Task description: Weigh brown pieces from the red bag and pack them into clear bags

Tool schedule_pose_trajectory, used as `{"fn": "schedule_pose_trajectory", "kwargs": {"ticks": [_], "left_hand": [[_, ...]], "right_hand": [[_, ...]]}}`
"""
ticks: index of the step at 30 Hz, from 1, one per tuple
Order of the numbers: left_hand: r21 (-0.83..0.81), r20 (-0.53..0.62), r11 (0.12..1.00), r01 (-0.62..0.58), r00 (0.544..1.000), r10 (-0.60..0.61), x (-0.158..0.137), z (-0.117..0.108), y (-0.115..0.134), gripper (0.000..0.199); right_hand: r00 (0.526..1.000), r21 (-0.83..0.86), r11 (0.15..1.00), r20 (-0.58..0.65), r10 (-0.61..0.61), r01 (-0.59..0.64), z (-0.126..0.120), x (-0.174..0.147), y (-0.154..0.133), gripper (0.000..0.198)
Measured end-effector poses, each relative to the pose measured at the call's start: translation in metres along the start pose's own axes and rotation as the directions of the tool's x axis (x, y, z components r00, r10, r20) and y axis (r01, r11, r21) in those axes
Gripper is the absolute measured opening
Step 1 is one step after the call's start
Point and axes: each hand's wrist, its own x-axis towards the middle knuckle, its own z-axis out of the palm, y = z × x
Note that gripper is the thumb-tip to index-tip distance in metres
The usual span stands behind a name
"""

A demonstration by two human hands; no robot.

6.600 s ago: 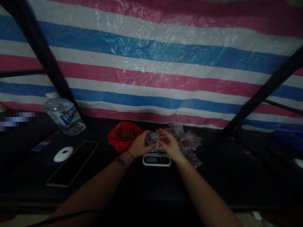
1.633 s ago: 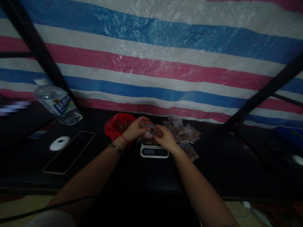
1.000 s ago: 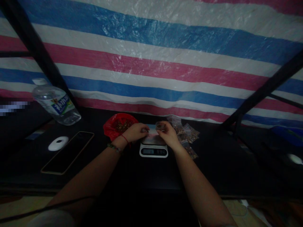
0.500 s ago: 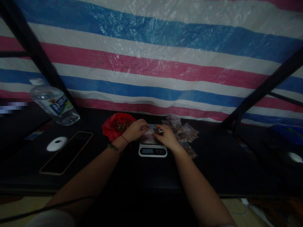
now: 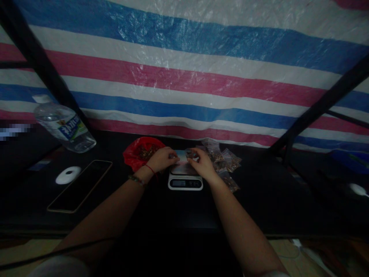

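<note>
A white kitchen scale (image 5: 185,183) with a lit display and a shiny pan lies on the dark table between my hands. My left hand (image 5: 162,158) is over the scale's left edge, its fingers bent together; something small and pale may be at its fingertips, too dim to name. My right hand (image 5: 202,163) is above the right side of the pan, thumb and fingers pinched on a small clear plastic bag (image 5: 189,152). Left of the scale, partly behind my left hand, a red plastic bag (image 5: 129,154) lies open with small brass-coloured pieces (image 5: 146,151) in it.
Several small zip bags (image 5: 229,159) of similar pieces lie right of the scale. At left are a phone (image 5: 80,186), a white rounded device (image 5: 68,175) and a clear bottle (image 5: 65,125). Dark metal bars (image 5: 314,109) slant before a striped plastic sheet (image 5: 184,77).
My left hand has shifted slightly left, away from the pan's middle. The small bag at my right fingertips shows more clearly, and the fingers have moved slightly. The whole view has drifted a little.
</note>
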Motion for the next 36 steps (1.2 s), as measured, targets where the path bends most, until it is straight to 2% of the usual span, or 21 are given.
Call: {"fn": "schedule_pose_trajectory", "kwargs": {"ticks": [8,11,14,17,23,26,28,30,32,36], "left_hand": [[0.082,0.034,0.99,0.115,0.992,-0.118,0.0,0.004,0.007,0.03],[0.096,0.03,0.974,0.204,0.978,-0.208,-0.003,-0.001,0.006,0.034],[0.126,0.077,0.956,0.266,0.958,-0.277,-0.006,-0.005,0.006,0.038],[0.148,0.132,0.958,0.245,0.955,-0.265,-0.009,-0.007,0.006,0.039],[0.13,0.098,0.972,0.197,0.973,-0.21,-0.012,-0.01,0.005,0.033],[0.07,0.017,0.98,0.189,0.982,-0.19,-0.012,-0.01,0.005,0.032],[0.016,-0.099,0.986,0.169,0.981,-0.166,-0.011,-0.01,0.008,0.033],[-0.032,-0.231,0.993,0.116,0.965,-0.121,-0.01,-0.009,0.012,0.033],[-0.055,-0.315,0.998,0.036,0.948,-0.052,-0.01,-0.008,0.018,0.03],[-0.068,-0.336,0.991,-0.119,0.938,0.089,-0.01,-0.004,0.027,0.022]], "right_hand": [[1.0,-0.026,1.0,-0.018,0.007,-0.007,0.001,0.001,0.003,0.035],[1.0,-0.03,0.999,-0.024,0.017,-0.017,0.0,0.0,0.0,0.035],[1.0,-0.037,0.999,-0.022,0.003,-0.004,0.0,0.0,-0.002,0.036],[1.0,-0.041,0.999,-0.02,0.003,-0.003,0.0,0.0,0.0,0.036],[1.0,-0.05,0.998,0.005,-0.027,0.027,0.003,-0.001,0.003,0.035],[0.998,-0.091,0.994,0.025,-0.059,0.061,0.003,-0.003,0.001,0.035],[0.996,-0.118,0.989,0.046,-0.082,0.087,0.004,-0.004,-0.001,0.037],[0.992,-0.138,0.984,0.072,-0.108,0.117,0.006,-0.006,-0.004,0.038],[0.987,-0.147,0.979,0.099,-0.126,0.14,0.007,-0.008,-0.008,0.038],[0.983,-0.109,0.984,0.138,-0.123,0.138,0.008,-0.009,-0.017,0.034]]}}
